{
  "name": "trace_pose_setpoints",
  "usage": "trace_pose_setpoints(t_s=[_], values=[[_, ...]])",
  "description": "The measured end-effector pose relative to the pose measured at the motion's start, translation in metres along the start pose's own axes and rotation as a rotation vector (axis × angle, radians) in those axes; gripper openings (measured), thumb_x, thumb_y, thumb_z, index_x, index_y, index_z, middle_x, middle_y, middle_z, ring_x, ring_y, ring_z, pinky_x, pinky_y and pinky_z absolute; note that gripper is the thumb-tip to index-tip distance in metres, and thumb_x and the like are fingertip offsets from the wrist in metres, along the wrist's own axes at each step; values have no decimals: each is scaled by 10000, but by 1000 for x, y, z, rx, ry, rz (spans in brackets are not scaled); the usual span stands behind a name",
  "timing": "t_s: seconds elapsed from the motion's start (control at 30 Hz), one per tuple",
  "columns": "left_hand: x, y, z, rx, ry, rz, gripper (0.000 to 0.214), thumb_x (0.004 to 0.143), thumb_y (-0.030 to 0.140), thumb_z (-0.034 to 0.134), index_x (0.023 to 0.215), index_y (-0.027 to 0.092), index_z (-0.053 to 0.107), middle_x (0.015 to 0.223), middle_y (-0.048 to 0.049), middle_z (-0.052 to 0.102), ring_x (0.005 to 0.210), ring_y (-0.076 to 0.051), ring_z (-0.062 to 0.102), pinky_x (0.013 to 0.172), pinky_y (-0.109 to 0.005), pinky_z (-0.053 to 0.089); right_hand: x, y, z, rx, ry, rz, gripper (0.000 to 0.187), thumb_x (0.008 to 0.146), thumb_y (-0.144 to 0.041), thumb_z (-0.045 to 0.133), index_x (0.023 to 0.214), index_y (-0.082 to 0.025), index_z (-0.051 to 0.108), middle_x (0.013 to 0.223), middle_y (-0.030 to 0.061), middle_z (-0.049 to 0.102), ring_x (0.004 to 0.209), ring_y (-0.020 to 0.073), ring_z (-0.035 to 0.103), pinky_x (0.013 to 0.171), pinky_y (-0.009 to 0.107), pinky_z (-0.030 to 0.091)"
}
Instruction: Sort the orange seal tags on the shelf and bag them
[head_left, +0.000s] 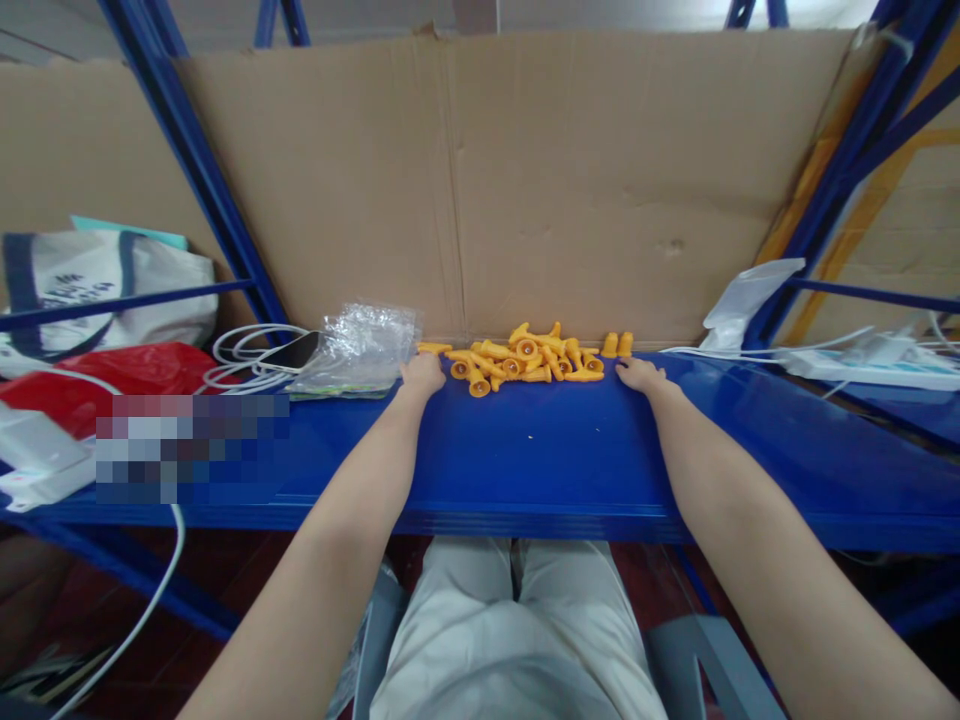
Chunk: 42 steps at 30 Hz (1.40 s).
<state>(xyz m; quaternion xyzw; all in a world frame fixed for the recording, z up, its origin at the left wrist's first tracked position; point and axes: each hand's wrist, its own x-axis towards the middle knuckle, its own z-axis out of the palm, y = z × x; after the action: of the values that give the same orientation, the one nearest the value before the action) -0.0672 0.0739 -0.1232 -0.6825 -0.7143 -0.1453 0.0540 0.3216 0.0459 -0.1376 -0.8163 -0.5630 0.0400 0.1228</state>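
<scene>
Pieces of orange-yellow plastic (525, 352), many flared at one end, heaped on a blue metal shelf (540, 470) before a cardboard panel (540, 180), in the head view. At the heap's left end, the left hand (424, 373), half closed; cannot tell whether gripping the stray yellow piece (435, 348) just behind. Past the right end, the right hand (640, 375), fingers loosely bent near two upright pieces (611, 345), grip unclear. Near the left hand, a crumpled clear plastic bag (367, 340).

A blue shelf (540, 470) carries orange pieces (537, 374) and a clear bag (360, 342).
</scene>
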Motion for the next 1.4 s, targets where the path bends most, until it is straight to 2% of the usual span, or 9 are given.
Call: trace_pose_setpoints(t_s=[0.17,0.3,0.5,0.6,0.77,0.9,1.03,1.2,1.4], values=[[3,-5,6,-17,-47,34,595,832,121,443,1402,200,593,1535,-166,491,1386,-372,476,1098,-607,399,3,2,1,-4,-1,-1,553,980,-349,330,1483,-208,512,1530,155,495,1421,351,444,1161,650,268],[4,-6,10,-65,-73,13,604,898,196,395,1493,240,489,1593,-148,415,1428,-380,417,1104,-642,368,3,3,2,-5,0,-6,555,975,-347,327,1476,-205,518,1529,149,498,1422,347,444,1157,651,274],[0,-4,7,-75,17,9,498,894,225,442,1350,229,642,1465,-171,555,1376,-389,476,1094,-603,400,0,0,1,-3,1,1,559,972,-320,334,1479,-171,518,1522,173,501,1421,347,446,1162,648,277],[-3,-3,4,-46,12,-4,485,894,197,437,1320,216,669,1441,-177,575,1357,-379,501,1087,-575,418,-3,-1,-1,5,15,2,542,967,-313,357,1459,-182,544,1508,163,520,1403,350,471,1151,640,305],[-3,-2,3,-19,-47,-18,528,915,222,421,1416,217,588,1528,-164,498,1399,-368,459,1104,-565,400,-10,-6,-10,53,120,14,464,946,-244,383,1282,-119,677,1349,199,645,1276,332,594,1046,441,476],[0,-3,7,-58,-44,-7,549,910,240,431,1444,265,553,1554,-142,474,1404,-382,447,1096,-607,388,-11,-21,-16,66,214,-88,417,951,-227,391,1190,-132,719,1242,184,704,1212,322,630,1008,375,492],[-1,-3,6,-61,-4,-4,502,894,232,451,1364,231,626,1504,-155,529,1372,-383,483,1080,-585,410,-8,-37,-15,80,133,-213,383,960,-293,443,1170,-135,722,1210,174,713,1185,305,641,997,344,492],[-6,4,-5,-109,97,-34,419,926,205,405,1186,87,711,1312,-245,649,1247,-383,591,1037,-535,455,-5,-44,-10,56,49,-233,464,950,-401,483,1273,-125,668,1309,170,669,1228,316,615,1027,376,472],[-8,13,-14,-196,212,-37,350,959,260,420,1035,143,741,1187,-197,717,1169,-340,641,1015,-468,467,-4,-55,-8,47,68,-167,476,922,-315,477,1312,-104,651,1324,186,661,1255,341,600,1037,411,466]])
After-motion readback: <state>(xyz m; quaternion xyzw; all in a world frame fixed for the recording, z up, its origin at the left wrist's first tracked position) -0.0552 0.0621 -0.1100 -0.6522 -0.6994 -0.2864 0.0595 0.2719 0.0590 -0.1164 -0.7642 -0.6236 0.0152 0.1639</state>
